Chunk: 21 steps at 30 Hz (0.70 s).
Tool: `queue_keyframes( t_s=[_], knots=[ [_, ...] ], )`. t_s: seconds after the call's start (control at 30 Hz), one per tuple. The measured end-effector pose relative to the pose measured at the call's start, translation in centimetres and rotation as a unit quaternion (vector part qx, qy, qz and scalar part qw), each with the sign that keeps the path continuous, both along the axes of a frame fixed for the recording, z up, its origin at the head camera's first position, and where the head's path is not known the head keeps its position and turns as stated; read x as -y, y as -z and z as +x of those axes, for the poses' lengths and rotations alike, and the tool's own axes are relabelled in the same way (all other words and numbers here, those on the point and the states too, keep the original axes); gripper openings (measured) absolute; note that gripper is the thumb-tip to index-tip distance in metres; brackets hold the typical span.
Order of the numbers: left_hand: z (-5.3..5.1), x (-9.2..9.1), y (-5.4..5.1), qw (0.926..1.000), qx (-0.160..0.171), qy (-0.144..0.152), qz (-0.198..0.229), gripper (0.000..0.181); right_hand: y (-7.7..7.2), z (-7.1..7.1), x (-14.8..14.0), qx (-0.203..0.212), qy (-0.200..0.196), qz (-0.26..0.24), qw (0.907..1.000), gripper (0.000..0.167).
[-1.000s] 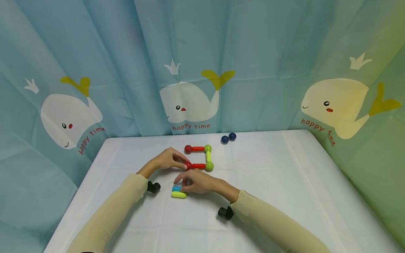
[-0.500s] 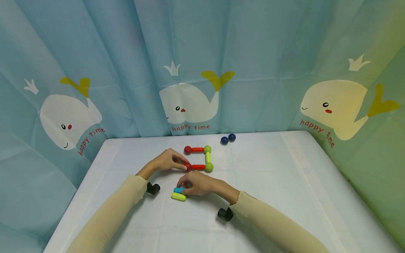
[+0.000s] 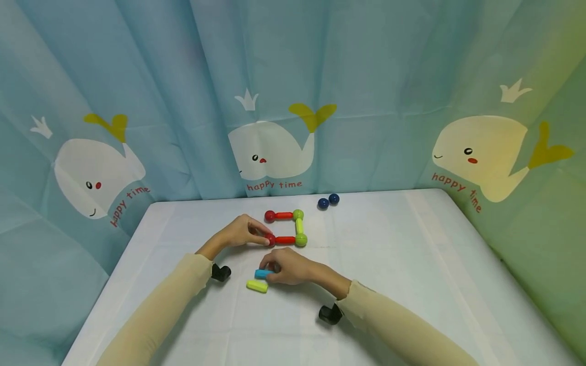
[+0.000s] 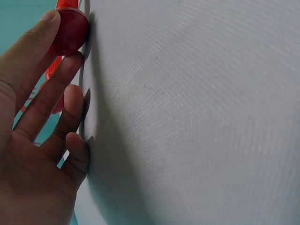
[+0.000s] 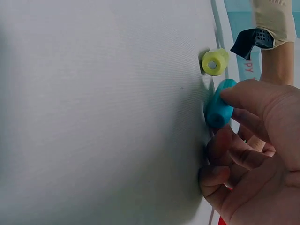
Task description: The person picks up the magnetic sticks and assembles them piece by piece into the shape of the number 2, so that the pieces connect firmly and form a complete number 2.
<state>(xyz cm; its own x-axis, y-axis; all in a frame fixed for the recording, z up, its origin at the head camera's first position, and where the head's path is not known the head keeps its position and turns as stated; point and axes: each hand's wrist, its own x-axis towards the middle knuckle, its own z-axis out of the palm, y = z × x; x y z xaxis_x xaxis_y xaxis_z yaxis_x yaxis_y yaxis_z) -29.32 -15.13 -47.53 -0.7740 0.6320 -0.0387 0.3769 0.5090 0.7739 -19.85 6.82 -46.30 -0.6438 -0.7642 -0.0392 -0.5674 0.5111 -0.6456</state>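
- A person's left hand (image 3: 242,231) is pinching a red ball (image 3: 271,240) with a thumb-and-finger grip, while its other fingers are curving loosely close to the white worktop (image 3: 389,279).
- The red ball is sitting at the near left end of a three-sided frame that is lying left of the worktop's middle, its gap facing left.
- Along the frame's near side, a red stick (image 3: 285,240) is joining that ball to a green ball (image 3: 300,239).
- A light green stick (image 3: 299,227) is running from there to a second green ball (image 3: 298,215), and another red stick (image 3: 284,215) is leading left to a far red ball (image 3: 270,216).
- The right hand (image 3: 291,266) is gripping a blue stick (image 3: 262,274) between thumb and finger, nearer the wearer than the frame; whether the stick is touching the worktop is hard to tell.
- A yellow-green stick (image 3: 257,286) is lying just beside the blue one, apart from it.
- Two dark blue balls (image 3: 323,204) are resting near the far edge.
- Behind, a pale blue curtain (image 3: 375,76) is hanging, showing white whales.
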Motion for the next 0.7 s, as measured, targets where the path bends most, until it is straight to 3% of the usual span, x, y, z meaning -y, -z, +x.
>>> queue_keyframes(
  t_s=[0.33, 0.57, 0.7],
  knots=[
    [-0.4, -0.1, 0.0, 1.0000, -0.004, -0.003, 0.003, 0.026, 0.4, 0.7, -1.6, 0.051, 0.082, -0.072, 0.9927, 0.020],
    [-0.6, -0.2, -0.2, 1.0000, 0.003, -0.006, -0.001, 0.027, 0.4, 1.4, -2.7, 0.076, 0.153, -0.130, 0.9765, 0.025],
    [-0.5, -0.2, -0.2, 1.0000, 0.004, -0.007, -0.003, 0.027, 0.7, 1.9, -2.8, 0.094, 0.200, -0.158, 0.9623, 0.029]
  ],
)
